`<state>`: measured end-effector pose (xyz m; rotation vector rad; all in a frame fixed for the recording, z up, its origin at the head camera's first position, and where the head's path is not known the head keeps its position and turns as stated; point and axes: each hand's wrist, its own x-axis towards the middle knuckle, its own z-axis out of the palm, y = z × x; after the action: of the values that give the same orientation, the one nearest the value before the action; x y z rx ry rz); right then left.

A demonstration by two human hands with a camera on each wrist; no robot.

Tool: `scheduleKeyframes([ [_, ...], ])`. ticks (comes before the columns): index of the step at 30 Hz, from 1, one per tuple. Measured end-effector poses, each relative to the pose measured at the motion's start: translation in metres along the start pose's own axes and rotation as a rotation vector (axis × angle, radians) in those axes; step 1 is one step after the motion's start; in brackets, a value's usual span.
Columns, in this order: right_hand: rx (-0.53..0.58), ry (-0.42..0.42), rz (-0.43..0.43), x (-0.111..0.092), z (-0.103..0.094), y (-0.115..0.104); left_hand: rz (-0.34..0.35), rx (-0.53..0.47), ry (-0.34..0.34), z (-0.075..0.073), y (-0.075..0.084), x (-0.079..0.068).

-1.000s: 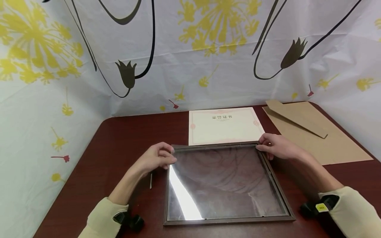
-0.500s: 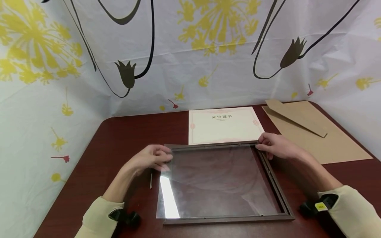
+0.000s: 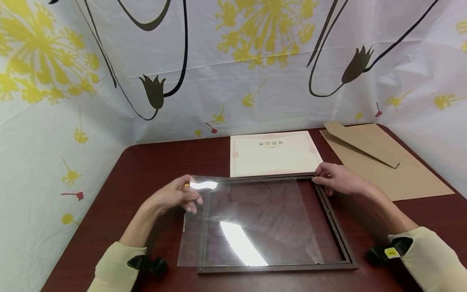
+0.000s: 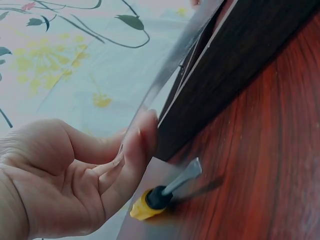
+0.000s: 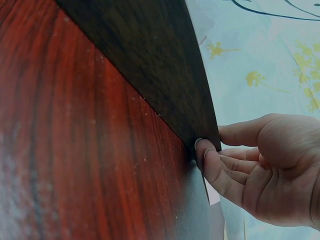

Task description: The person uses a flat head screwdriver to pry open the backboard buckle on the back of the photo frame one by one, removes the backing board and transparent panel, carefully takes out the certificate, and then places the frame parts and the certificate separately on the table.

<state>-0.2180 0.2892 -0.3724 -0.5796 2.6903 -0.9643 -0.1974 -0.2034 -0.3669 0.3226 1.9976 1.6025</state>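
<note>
A clear plastic sheet (image 3: 192, 239) lies across a dark brown picture frame (image 3: 281, 268) and sticks out past its left side. My left hand (image 3: 172, 197) pinches the sheet near its far left corner; in the left wrist view thumb and fingers are on either side of its edge. My right hand (image 3: 337, 179) grips the frame's far right corner, thumb on top. The right wrist view has the fingertips against the frame's outer side (image 5: 155, 65). Below the left hand lies a screwdriver (image 4: 152, 201) with a yellow and black handle, mostly hidden in the head view.
Behind the frame lies a cream certificate (image 3: 273, 156) with a pink border. A brown backing board (image 3: 412, 178) with a raised flap is at the right. Everything rests on a dark red table (image 3: 160, 162), with a patterned white cloth (image 3: 219, 73) hanging behind.
The clear sheet has slid left out of the frame, drawn by my left hand, leaving a widening gap at the frame's right side. My right hand stays on the corner.
</note>
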Motion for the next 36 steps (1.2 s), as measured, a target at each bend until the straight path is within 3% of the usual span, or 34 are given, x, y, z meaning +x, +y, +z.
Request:
scheduleKeyframes([
  [16, -0.002, -0.004, 0.0, -0.001, 0.0, 0.001, 0.031, 0.027, 0.067, -0.016, -0.012, -0.013],
  [36, 0.012, 0.003, -0.012, -0.001, 0.0, 0.001, 0.065, 0.096, 0.193, -0.048, -0.018, -0.054],
])
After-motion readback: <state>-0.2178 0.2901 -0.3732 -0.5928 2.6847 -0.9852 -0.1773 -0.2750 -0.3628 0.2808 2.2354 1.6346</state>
